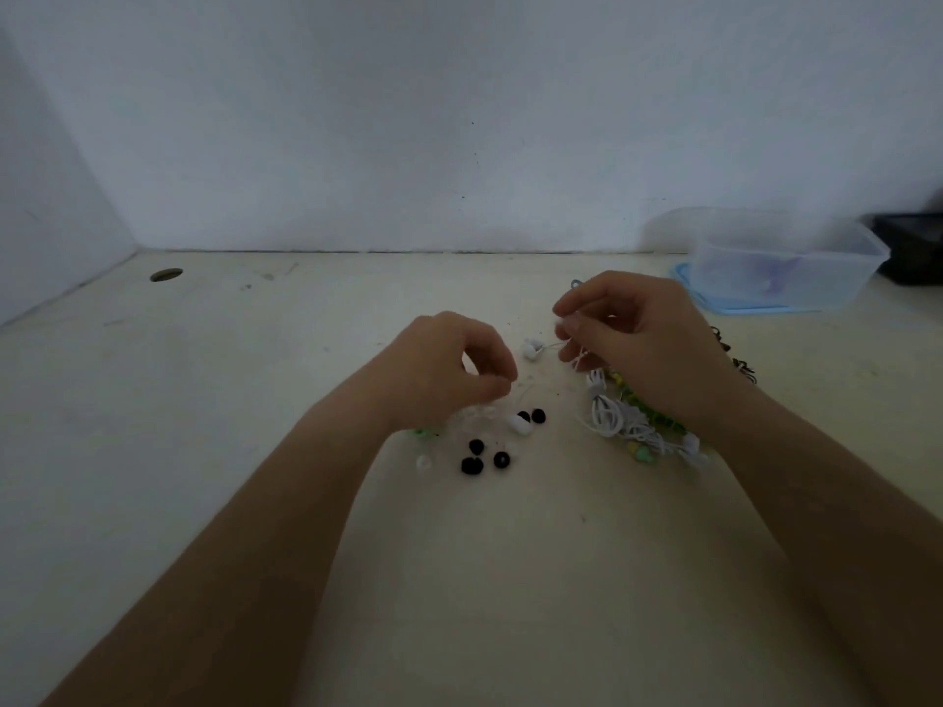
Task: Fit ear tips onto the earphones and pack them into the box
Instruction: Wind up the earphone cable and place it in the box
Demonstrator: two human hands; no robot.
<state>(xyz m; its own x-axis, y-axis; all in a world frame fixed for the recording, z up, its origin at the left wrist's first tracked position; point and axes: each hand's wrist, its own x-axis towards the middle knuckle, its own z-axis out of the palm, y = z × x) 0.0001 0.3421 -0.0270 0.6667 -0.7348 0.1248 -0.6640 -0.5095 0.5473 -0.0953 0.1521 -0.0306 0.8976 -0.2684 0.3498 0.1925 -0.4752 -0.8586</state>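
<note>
- Right hand (638, 344) pinches a thin white earphone cable (553, 343) in its grip; one white earbud (532, 348) hangs at the cable's end, just left of the fingers.
- Left hand (449, 369) has curled fingers, with the thumb against a fingertip. I cannot tell whether this grip holds something small or nothing.
- Black ear tips (477, 456) lie loose on the counter (255, 400) near the left wrist, with a white ear tip (519, 425) among them; paler pieces beside them are too blurred to name.
- A tangle of white and green cables (612, 421) lies under the right wrist, partly hidden by it.
- The clear box (786, 267) stands at the far right on a blue lid (684, 278), well apart from both hands; inside is only a purple blur.
- A dark object (913, 247) behind the box is cut off by the right edge.
</note>
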